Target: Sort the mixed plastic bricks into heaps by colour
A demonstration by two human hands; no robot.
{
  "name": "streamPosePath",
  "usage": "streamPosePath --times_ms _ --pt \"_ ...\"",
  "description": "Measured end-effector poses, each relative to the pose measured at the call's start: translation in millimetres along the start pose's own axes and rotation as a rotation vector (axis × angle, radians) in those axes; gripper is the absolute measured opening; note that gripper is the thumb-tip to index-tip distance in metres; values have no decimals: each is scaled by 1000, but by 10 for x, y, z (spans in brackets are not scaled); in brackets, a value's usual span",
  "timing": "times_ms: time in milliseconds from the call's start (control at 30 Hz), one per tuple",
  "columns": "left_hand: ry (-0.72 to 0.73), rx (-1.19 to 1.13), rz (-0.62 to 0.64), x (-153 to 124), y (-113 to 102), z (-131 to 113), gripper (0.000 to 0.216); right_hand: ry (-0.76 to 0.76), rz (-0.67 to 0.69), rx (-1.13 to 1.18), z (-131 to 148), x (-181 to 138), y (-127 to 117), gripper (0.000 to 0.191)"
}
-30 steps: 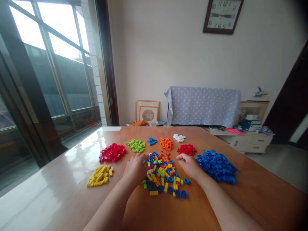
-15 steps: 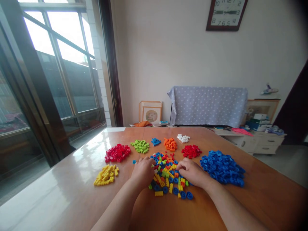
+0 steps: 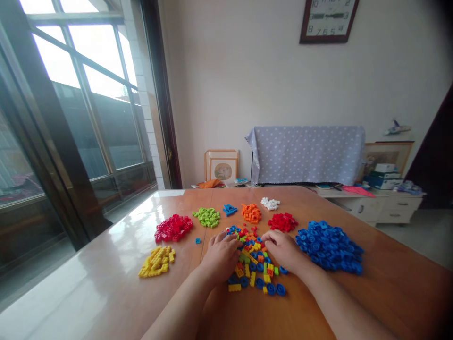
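Observation:
In the head view, a mixed pile of small toy bricks (image 3: 252,257) in yellow, blue, red, green and orange, with blue round pieces among them, lies between my hands. My left hand (image 3: 222,257) rests palm down over the pile's left side, fingers stretched across the bricks; its thumb is hidden. At the pile's right edge, my right hand (image 3: 283,250) has its fingers curled and drawn together. Whatever they hold, if anything, is too small to make out. A single blue brick (image 3: 197,241) lies left of my left hand.
Sorted piles ring the mixed one: yellow (image 3: 156,262), dark red (image 3: 173,228), lime green (image 3: 206,217), small blue (image 3: 230,210), orange (image 3: 251,213), white (image 3: 270,204), red (image 3: 282,222) and a large blue heap (image 3: 329,246). All sit on a glossy wooden table (image 3: 106,283).
My left hand has moved right, farther over the mixed pile, and its fingers now reach across it. My right hand has barely shifted. The view has tilted slightly.

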State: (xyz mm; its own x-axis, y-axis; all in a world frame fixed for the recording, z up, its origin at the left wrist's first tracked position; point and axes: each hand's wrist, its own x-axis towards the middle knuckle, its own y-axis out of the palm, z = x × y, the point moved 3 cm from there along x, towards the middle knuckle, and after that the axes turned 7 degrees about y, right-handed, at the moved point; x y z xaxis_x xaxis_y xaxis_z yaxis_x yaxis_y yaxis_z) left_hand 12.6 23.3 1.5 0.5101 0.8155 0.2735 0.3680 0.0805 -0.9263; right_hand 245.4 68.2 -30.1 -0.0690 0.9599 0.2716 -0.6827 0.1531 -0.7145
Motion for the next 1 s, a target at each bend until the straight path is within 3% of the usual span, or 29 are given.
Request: streamPosePath --times_ms 500,800,1000 --pt "50 -25 10 38 32 -16 34 10 -1 39 124 -64 -100 20" --pt "-102 11 -79 38 -29 99 34 82 -135 18 -44 -29 -257 20" --pt "16 -17 -27 30 73 57 42 38 -151 0 79 -43 -255 24"
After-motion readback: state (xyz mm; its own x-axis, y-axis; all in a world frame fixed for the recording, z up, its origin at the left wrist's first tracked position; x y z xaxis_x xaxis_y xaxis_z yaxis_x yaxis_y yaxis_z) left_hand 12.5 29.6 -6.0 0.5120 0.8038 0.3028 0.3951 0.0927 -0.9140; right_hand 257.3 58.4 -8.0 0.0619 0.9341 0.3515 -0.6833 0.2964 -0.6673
